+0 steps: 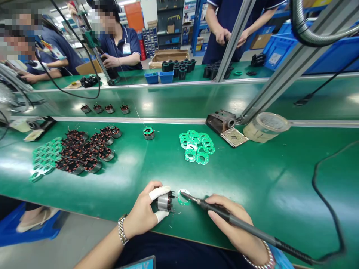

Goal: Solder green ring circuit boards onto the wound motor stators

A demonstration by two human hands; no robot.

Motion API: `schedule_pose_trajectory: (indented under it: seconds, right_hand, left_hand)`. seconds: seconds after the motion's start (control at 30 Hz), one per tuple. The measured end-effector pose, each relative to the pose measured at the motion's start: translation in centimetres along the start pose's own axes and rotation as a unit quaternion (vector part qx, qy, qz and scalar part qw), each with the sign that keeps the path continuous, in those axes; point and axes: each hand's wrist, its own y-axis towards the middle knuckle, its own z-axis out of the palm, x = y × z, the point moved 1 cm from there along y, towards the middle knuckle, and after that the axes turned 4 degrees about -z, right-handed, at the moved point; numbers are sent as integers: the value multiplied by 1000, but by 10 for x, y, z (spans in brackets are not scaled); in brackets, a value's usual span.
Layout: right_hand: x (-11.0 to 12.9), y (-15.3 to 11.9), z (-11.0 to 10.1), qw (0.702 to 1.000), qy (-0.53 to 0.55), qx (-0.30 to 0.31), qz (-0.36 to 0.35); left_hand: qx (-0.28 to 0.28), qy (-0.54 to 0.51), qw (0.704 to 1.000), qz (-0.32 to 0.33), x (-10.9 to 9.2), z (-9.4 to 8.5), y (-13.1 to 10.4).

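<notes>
My left hand (pixel 148 209), with white finger cots on the thumb and a finger, grips a motor stator (pixel 163 202) lying on its side, its black pins facing right. My right hand (pixel 232 224) holds a soldering iron (pixel 221 212) like a pen, its tip pointing left. That tip is at a green ring-shaped circuit board (pixel 184 202) on the bench, just right of the stator; whether they touch I cannot tell. Farther back lies a loose pile of similar ring boards (pixel 202 159). One stator with a green board on top (pixel 148 133) stands alone behind my left hand.
Many stators (pixel 84 153) cluster at the left, beside linked green boards (pixel 46 158). A soldering iron stand (pixel 221 121) and a round plastic tub (pixel 266 127) sit at the back right. The iron's cable (pixel 327 198) loops along the right. Several co-workers stand or sit across the line.
</notes>
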Motion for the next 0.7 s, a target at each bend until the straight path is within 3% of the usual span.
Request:
schedule_pose_trajectory:
  seconds: [0.27, 0.7]
  right_hand:
    - [0, 3, 4, 999, 30, 44, -7]
    - [-2, 3, 5, 999, 31, 42, -13]
  left_hand:
    - [10, -5, 1000, 2, 2, 0, -1]
    - [9, -19, 1000, 2, 2, 0, 0]
